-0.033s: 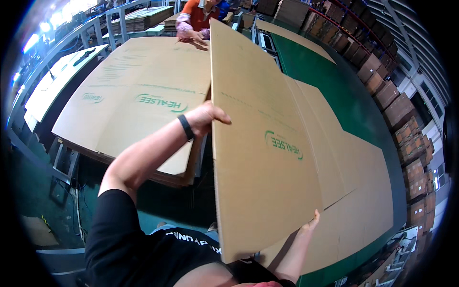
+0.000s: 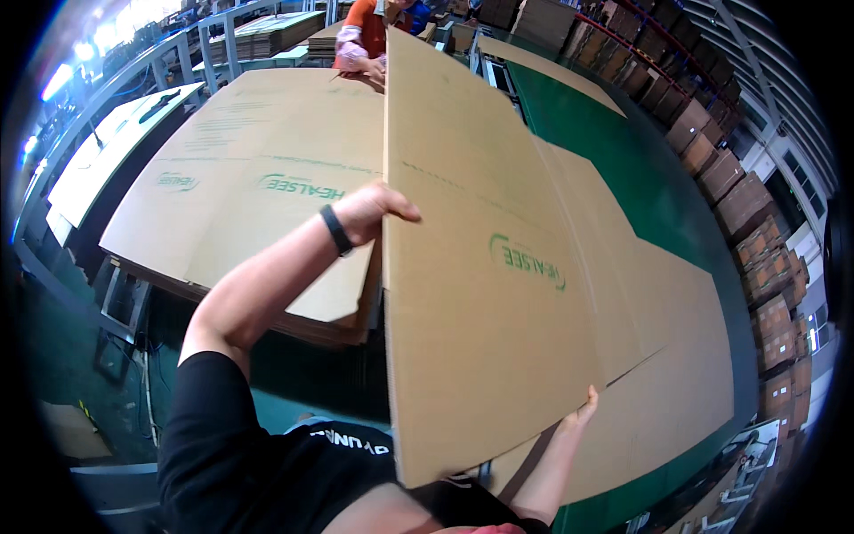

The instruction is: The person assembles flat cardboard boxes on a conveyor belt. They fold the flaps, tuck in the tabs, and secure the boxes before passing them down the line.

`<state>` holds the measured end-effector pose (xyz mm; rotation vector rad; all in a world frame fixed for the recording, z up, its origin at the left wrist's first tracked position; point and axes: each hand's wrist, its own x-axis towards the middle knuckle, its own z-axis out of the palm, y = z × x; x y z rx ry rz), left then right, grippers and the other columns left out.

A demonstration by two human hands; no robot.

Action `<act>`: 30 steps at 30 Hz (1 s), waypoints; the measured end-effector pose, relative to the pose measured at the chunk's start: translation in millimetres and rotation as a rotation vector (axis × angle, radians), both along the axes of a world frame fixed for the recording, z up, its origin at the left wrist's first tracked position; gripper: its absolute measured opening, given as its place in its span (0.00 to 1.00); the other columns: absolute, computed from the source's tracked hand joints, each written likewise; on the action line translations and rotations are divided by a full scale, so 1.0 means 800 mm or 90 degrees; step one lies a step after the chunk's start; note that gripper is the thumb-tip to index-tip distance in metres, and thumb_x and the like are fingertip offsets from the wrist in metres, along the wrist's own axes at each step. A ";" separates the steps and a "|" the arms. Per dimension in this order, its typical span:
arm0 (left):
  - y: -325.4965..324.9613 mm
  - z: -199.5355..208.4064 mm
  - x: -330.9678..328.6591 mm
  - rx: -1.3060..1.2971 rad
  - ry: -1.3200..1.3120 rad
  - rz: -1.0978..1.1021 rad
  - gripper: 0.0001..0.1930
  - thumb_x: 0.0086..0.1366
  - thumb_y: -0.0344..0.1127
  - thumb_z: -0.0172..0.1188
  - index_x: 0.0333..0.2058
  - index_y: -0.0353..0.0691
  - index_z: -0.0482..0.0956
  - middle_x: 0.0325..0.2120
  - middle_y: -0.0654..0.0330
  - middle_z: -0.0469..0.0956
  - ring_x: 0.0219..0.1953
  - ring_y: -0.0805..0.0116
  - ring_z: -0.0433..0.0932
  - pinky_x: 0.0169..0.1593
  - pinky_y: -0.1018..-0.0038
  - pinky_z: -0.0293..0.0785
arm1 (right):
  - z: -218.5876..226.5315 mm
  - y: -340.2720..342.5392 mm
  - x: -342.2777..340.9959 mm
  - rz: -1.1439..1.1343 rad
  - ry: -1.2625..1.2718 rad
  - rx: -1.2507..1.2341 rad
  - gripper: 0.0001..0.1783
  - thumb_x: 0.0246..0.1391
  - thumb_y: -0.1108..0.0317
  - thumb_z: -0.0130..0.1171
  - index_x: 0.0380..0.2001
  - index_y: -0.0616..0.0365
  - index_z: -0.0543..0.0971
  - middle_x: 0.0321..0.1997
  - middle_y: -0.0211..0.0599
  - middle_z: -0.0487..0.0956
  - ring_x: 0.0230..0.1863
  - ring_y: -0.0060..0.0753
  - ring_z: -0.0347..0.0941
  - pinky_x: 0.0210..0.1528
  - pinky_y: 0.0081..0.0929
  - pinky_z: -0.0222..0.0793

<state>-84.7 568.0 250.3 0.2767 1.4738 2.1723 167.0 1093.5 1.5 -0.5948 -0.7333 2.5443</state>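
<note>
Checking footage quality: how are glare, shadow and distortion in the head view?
Head view, upper left: bright white lamps glare; head view, left: deep shadow under the stack of flat brown cardboard sheets; head view, right: fisheye distortion curves the wide green tabletop; head view, centre: the held large tan cardboard sheet looks fairly evenly lit.

One held board (image 2: pixel 471 356), wearer's two hands (image 2: pixel 363 214) (image 2: pixel 580 413), perhaps two co-workers (image 2: pixel 363 22) (image 2: pixel 414 16)

The sheet (image 2: pixel 476 329), brown cardboard with green print and long creases, is tilted and folded, its left panel raised steeply beside the green table (image 2: pixel 578 133), its right part lying flat across it.
</note>
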 end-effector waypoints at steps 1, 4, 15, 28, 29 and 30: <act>-0.040 0.011 0.009 0.010 -0.011 0.012 0.18 0.51 0.24 0.62 0.42 0.27 0.76 0.36 0.51 0.80 0.36 0.62 0.81 0.44 0.68 0.77 | 0.008 -0.021 -0.002 0.015 0.026 -0.009 0.28 0.51 0.61 0.54 0.53 0.64 0.69 0.54 0.45 0.75 0.54 0.47 0.72 0.55 0.49 0.70; -0.209 -0.009 0.013 0.048 -0.010 0.048 0.25 0.50 0.28 0.62 0.48 0.25 0.71 0.37 0.47 0.80 0.34 0.59 0.82 0.42 0.64 0.80 | 0.063 -0.132 -0.025 0.114 0.125 0.009 0.27 0.50 0.64 0.56 0.54 0.64 0.69 0.55 0.48 0.73 0.55 0.48 0.70 0.58 0.50 0.68; -0.723 0.018 0.073 -0.611 0.143 0.471 0.31 0.64 0.39 0.57 0.62 0.34 0.57 0.46 0.49 0.76 0.42 0.70 0.79 0.48 0.72 0.76 | 0.150 -0.645 -0.086 0.306 0.056 -0.080 0.24 0.39 0.85 0.58 0.44 0.57 0.75 0.44 0.36 0.77 0.45 0.37 0.75 0.51 0.38 0.73; -0.510 -0.143 0.235 -0.912 0.747 0.107 0.30 0.49 0.40 0.66 0.52 0.43 0.71 0.58 0.48 0.65 0.62 0.46 0.60 0.63 0.51 0.57 | 0.128 -0.921 -0.085 0.856 0.330 0.712 0.18 0.52 0.67 0.62 0.45 0.63 0.74 0.37 0.41 0.79 0.37 0.33 0.78 0.39 0.28 0.75; -0.500 -0.145 0.233 -0.924 0.801 0.166 0.27 0.51 0.38 0.66 0.51 0.43 0.72 0.56 0.50 0.67 0.61 0.47 0.63 0.63 0.53 0.58 | 0.143 -0.901 -0.095 0.643 0.435 0.905 0.18 0.50 0.69 0.62 0.45 0.62 0.75 0.38 0.42 0.79 0.39 0.38 0.78 0.40 0.31 0.75; -0.498 -0.145 0.230 -0.909 0.810 0.140 0.24 0.51 0.37 0.65 0.48 0.43 0.73 0.55 0.51 0.67 0.59 0.48 0.64 0.62 0.55 0.61 | 0.146 -0.880 -0.109 0.549 0.401 0.972 0.19 0.48 0.69 0.62 0.45 0.61 0.75 0.42 0.44 0.77 0.45 0.44 0.75 0.46 0.36 0.72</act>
